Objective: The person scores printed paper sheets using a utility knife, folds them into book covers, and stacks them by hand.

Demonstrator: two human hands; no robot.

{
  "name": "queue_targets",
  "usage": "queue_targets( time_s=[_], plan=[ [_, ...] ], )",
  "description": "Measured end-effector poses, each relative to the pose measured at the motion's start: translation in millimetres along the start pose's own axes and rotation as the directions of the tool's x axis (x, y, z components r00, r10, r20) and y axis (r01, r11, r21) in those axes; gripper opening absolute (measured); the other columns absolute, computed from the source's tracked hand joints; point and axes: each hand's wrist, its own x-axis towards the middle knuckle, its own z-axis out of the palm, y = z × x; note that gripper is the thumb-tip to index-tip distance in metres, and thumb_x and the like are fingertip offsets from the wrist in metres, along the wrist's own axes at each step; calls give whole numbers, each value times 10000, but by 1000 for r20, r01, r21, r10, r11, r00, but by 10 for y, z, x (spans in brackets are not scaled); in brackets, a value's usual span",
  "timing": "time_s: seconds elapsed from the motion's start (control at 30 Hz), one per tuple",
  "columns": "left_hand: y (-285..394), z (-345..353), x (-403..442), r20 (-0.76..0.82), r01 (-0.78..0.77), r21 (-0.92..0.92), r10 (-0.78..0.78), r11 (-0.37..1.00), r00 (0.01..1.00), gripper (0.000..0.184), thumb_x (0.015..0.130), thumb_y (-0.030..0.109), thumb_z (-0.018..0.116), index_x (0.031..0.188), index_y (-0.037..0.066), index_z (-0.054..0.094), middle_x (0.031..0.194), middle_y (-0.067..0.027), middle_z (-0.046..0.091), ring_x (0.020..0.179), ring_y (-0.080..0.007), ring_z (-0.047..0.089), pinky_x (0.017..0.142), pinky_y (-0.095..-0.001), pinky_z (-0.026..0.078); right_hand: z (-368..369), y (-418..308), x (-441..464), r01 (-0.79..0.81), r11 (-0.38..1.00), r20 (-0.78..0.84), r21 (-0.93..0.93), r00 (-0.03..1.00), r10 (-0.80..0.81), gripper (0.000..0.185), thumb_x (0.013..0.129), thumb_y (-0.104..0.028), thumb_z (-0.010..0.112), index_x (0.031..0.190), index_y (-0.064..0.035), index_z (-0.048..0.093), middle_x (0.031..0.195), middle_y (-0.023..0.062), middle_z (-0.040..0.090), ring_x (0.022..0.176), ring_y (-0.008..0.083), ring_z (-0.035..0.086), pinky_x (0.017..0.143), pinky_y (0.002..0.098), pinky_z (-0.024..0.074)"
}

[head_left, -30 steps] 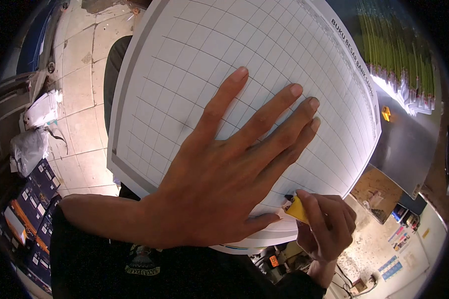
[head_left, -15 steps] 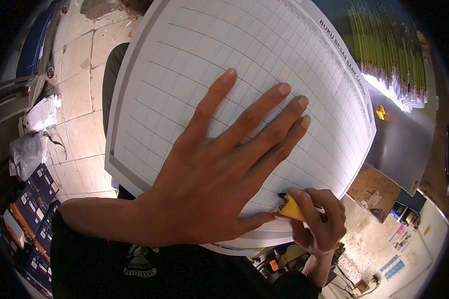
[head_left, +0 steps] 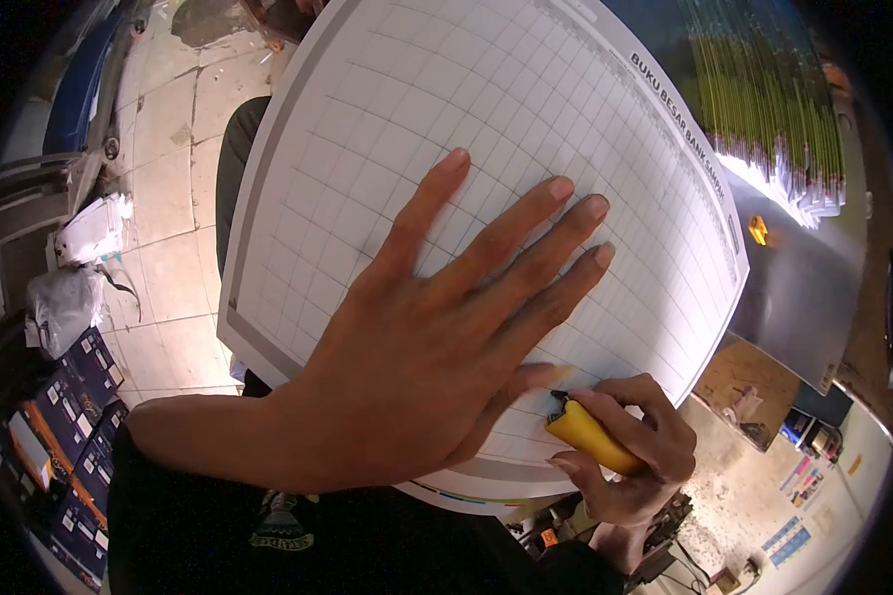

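A large white ledger sheet point(head_left: 397, 109) printed with a grid and the heading "BUKU BESAR BANK SAMPAH" slants across the view, apparently on a stack of sheets. My left hand point(head_left: 446, 307) lies flat on it, palm down with fingers spread, its thumb reaching toward my right hand. At the lower right edge of the sheet, my right hand point(head_left: 645, 436) grips a small yellow tool point(head_left: 597, 442) with a dark metal tip. That tip is over the sheet margin, close to my left thumb; whether it touches the paper is unclear.
A grey metal table point(head_left: 799, 307) on the right bears a tall stack of green-edged booklets point(head_left: 764, 109) and a small yellow object point(head_left: 758, 230). Dark printed boxes point(head_left: 79, 426) and a plastic bag point(head_left: 64, 307) sit at left on the tiled floor point(head_left: 164, 268).
My right hand has turned and opened out around the yellow tool, showing more of its body. My left thumb has lifted away from the tool and shifted up. The sheet has shifted slightly.
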Motion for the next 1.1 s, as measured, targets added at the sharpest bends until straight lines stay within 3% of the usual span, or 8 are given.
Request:
queue_targets(
  time_s=[0.17, 0.23, 0.67, 0.73, 0.83, 0.87, 0.97, 1.1],
  plan=[
    [53, 65, 7, -26, 39, 87, -37, 995, 999, 649, 993, 422, 537, 1563, 148, 387, 1666, -106, 264, 1547, -285, 210, 1226, -659, 18, 63, 111, -38, 124, 992, -55, -9, 991, -124, 444, 687, -254, 929, 1061, -60, 791, 930, 131, 703, 759, 201, 699, 577, 290, 562],
    [68, 71, 8, -51, 53, 112, -48, 992, 998, 630, 991, 386, 551, 1554, 145, 406, 1661, -109, 274, 1545, -284, 218, 1222, -667, 30, 63, 108, -29, 243, 956, 1, -163, 969, -246, 436, 685, -278, 911, 1060, -85, 799, 939, 95, 707, 758, 189, 673, 599, 296, 542],
    [69, 63, 0, -38, 32, 180, -26, 983, 999, 608, 1028, 395, 487, 1569, 140, 373, 1665, -115, 252, 1552, -289, 198, 1232, -653, 14, -12, 348, 13, 462, 864, 97, -200, 887, -452, 433, 690, -305, 862, 1100, -182, 800, 1037, -9, 725, 806, 143, 605, 635, 281, 495],
    [66, 63, 11, -38, 31, 210, -24, 977, 999, 609, 1040, 413, 450, 1577, 143, 352, 1669, -114, 240, 1555, -288, 190, 1236, -645, 4, -2, 317, 4, 376, 914, -57, -150, 920, -388, 438, 735, -264, 853, 1150, -147, 777, 1070, 34, 717, 845, 165, 619, 653, 296, 519],
    [36, 46, -1, -6, -7, 234, 9, 972, 1000, 648, 1040, 437, 443, 1596, 138, 301, 1674, -139, 218, 1562, -300, 169, 1227, -655, -8, -126, 532, -158, 416, 901, -439, -121, 792, -424, 386, 900, -201, 773, 1237, -29, 699, 1086, 159, 682, 913, 241, 655, 684, 341, 575],
    [33, -1, -15, -13, -20, 243, 24, 970, 1000, 648, 1040, 437, 443, 1596, 138, 301, 1674, -139, 218, 1562, -300, 169, 1227, -655, -8, -291, 559, -345, 188, 953, -477, -237, 832, -283, 448, 974, -316, 685, 1272, 18, 654, 1102, 171, 677, 914, 254, 668, 720, 351, 594],
    [59, -251, -137, 247, -177, 60, 157, 982, 956, 896, 950, 629, 543, 1623, 137, 213, 1675, -217, 150, 1572, -348, 107, 1195, -693, -34, -346, 513, -435, 125, 987, -706, 100, 708, -18, 474, 1069, -338, 523, 1301, 69, 601, 1135, 178, 677, 904, 220, 657, 805, 337, 546],
    [122, -343, -432, 397, -243, 52, 203, 969, 895, 972, 897, 608, 643, 1620, 139, 193, 1679, -214, 129, 1570, -364, 92, 1172, -733, 20, -420, 679, -759, 80, 872, -791, 483, 466, 396, 418, 1065, -289, 516, 1316, 42, 556, 1053, 152, 690, 890, 193, 668, 805, 353, 564]
  ],
)
